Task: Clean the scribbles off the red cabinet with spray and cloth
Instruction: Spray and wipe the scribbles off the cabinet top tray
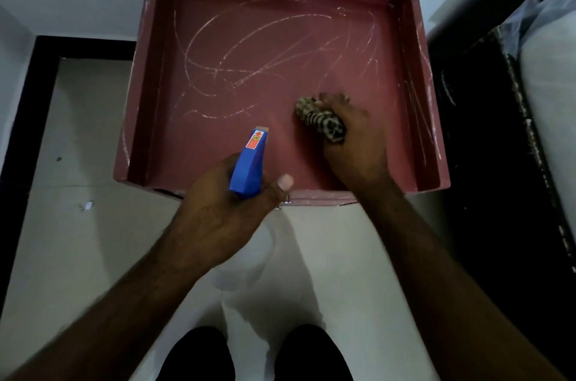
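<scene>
Pale floor [78,225] surrounds the red cabinet [237,94], which lies open like a shallow tray with raised walls on all four sides. White scribbles [249,47] cover its base from nine through twelve to three o'clock. At five o'clock the right hand [352,137] clenches a patterned cloth [321,122] against the base, near the right wall. At six o'clock the left hand [224,209] grips a blue spray bottle [249,165] over the near rim.

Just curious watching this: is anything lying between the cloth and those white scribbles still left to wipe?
Nothing visible. The right hand presses the cloth on the red cabinet panel, and the scribbles lie beyond on bare surface. The spray bottle in the left hand sits off to the side.
</scene>
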Action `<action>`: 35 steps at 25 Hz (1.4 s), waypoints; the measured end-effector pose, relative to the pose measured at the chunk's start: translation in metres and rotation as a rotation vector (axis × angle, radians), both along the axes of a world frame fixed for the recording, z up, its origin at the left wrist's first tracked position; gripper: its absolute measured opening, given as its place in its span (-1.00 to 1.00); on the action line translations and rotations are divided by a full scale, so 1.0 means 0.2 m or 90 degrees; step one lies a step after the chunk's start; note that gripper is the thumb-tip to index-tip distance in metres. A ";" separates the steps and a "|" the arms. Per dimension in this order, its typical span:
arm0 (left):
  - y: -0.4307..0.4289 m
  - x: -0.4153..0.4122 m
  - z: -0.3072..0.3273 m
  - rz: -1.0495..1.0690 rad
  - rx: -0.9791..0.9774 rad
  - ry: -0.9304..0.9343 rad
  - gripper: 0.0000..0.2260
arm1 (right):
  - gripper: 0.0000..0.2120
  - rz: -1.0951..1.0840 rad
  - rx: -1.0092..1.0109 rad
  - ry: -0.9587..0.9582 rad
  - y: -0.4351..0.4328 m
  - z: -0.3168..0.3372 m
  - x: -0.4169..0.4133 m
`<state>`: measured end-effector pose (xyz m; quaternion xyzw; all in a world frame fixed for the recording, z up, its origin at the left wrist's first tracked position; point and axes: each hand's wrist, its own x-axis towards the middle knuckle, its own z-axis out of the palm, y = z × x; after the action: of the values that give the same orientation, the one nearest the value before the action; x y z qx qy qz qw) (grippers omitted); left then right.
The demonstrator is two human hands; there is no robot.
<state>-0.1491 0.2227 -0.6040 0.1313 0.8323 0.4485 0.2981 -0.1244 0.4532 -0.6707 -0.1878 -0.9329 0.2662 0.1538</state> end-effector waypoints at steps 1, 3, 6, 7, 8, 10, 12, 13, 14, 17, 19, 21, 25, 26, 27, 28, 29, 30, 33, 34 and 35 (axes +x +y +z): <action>-0.01 0.00 0.00 0.011 0.009 -0.004 -0.49 | -0.39 0.026 0.011 0.010 -0.04 -0.01 0.05; -0.01 0.00 -0.02 0.019 0.014 -0.006 -0.51 | -0.43 0.064 0.022 0.033 -0.09 -0.03 0.13; 0.00 0.01 -0.04 0.010 0.003 -0.007 -0.50 | -0.40 0.054 0.013 0.039 -0.04 -0.03 0.04; 0.00 0.00 -0.04 0.009 0.001 -0.010 -0.48 | -0.39 0.045 0.012 0.037 -0.03 -0.03 0.00; 0.00 0.00 -0.03 0.010 0.001 -0.013 -0.45 | -0.39 0.039 0.008 0.036 -0.02 -0.03 -0.03; -0.01 0.00 -0.03 0.015 0.001 -0.016 -0.43 | -0.40 0.033 0.006 0.033 -0.06 -0.03 -0.02; -0.02 -0.01 -0.03 0.020 -0.007 -0.011 -0.44 | -0.45 0.059 0.008 0.043 -0.12 -0.05 0.07; -0.03 -0.01 -0.03 0.020 -0.007 -0.009 -0.46 | -0.47 0.078 0.016 0.049 -0.14 -0.06 0.12; -0.04 -0.01 -0.04 0.021 -0.003 -0.007 -0.48 | -0.47 0.095 0.024 0.052 -0.15 -0.07 0.15; -0.04 -0.02 -0.04 0.007 -0.001 0.002 -0.47 | -0.45 0.087 0.017 0.042 -0.08 -0.06 0.03; -0.04 -0.01 -0.04 0.005 -0.014 0.002 -0.46 | -0.41 0.047 0.001 0.021 -0.03 -0.04 -0.12; -0.04 0.00 -0.03 0.007 -0.020 0.000 -0.47 | -0.41 0.018 -0.018 0.033 -0.03 -0.02 -0.19; -0.08 -0.01 -0.02 0.019 -0.011 -0.001 -0.46 | -0.49 0.065 -0.008 0.041 -0.15 -0.05 -0.02; -0.08 -0.02 -0.03 0.018 -0.013 0.000 -0.46 | -0.48 0.088 -0.005 0.041 -0.16 -0.06 0.02; -0.08 -0.02 -0.03 0.015 -0.019 0.001 -0.46 | -0.47 0.107 -0.002 0.038 -0.16 -0.06 0.03; -0.08 -0.03 -0.04 0.011 -0.025 0.001 -0.46 | -0.46 0.112 -0.002 0.033 -0.13 -0.05 0.01; -0.08 -0.03 -0.04 0.007 -0.028 -0.003 -0.44 | -0.45 0.095 -0.005 0.026 -0.10 -0.04 -0.03; -0.08 -0.04 -0.04 0.006 -0.030 -0.010 -0.43 | -0.43 0.059 -0.015 0.021 -0.08 -0.03 -0.06; -0.09 -0.05 -0.03 -0.003 -0.065 -0.002 -0.40 | -0.44 -0.061 -0.038 0.059 -0.04 -0.02 -0.12; -0.10 -0.05 -0.02 -0.004 -0.075 0.004 -0.38 | -0.44 -0.074 -0.041 0.066 -0.04 -0.03 -0.11; -0.11 -0.05 -0.02 0.000 -0.078 0.006 -0.37 | -0.43 -0.074 -0.043 0.065 -0.04 -0.03 -0.11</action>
<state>-0.1589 0.2011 -0.6072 0.1150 0.8594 0.3962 0.3020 -0.1462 0.4445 -0.6768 -0.2330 -0.9017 0.2976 0.2099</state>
